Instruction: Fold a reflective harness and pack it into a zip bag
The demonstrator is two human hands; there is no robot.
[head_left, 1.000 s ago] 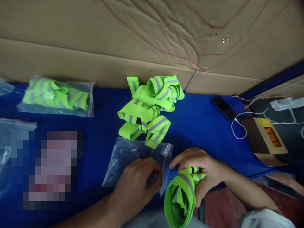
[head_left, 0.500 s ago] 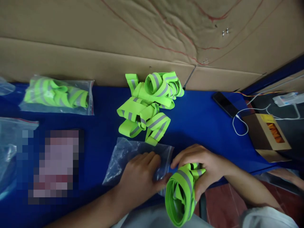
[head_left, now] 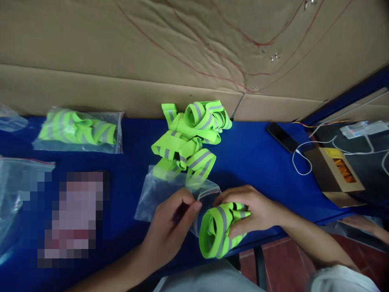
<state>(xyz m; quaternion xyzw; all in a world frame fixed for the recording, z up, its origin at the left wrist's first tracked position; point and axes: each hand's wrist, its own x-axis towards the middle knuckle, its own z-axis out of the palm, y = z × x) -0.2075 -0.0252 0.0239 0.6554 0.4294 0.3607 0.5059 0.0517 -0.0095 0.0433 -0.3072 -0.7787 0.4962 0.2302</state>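
Both my grips are full at the near side of the blue table (head_left: 243, 158).
At the far middle lies a loose pile of green bands (head_left: 194, 125); nearer, the clear bag (head_left: 158, 190) overlaps its nearest loops. My left hand (head_left: 170, 227) has thumb and forefinger pinched together on the bag's mouth edge, and just right of it my right hand (head_left: 255, 211) is clamped round the rolled band (head_left: 219, 229), its hollow end facing near left. I judge the roll wants even pressure: enough to stop the coils springing loose, not so much that they crush. At the thin edge, best to roll thumb against finger until the layers slide apart; whether I have one layer or both, I cannot tell.
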